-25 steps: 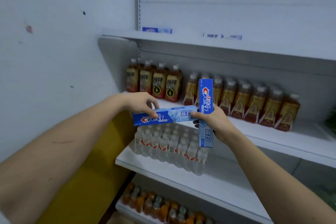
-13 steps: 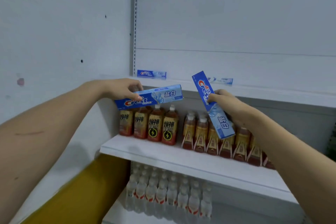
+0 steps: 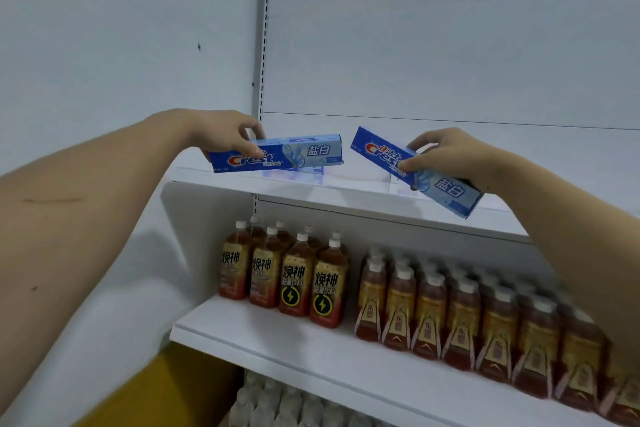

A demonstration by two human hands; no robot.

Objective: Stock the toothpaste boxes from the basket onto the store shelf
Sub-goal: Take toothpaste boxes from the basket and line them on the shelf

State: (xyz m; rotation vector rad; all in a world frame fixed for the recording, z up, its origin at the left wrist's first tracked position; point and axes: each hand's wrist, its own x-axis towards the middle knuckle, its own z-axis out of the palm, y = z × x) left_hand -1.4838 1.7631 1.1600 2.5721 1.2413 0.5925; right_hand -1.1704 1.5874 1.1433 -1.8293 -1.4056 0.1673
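Both boxes have risen to the top shelf (image 3: 349, 196): left hand (image 3: 221, 135) pinches a level toothpaste box (image 3: 277, 154) over its front edge, right hand (image 3: 446, 158) grips a tilted toothpaste box (image 3: 415, 172), fingers hiding its logo.

Both toothpaste boxes (image 3: 277, 154) read "Crest", seemingly "盐白".

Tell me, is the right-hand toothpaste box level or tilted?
Tilted: the toothpaste box in the right hand slopes down toward its right end.
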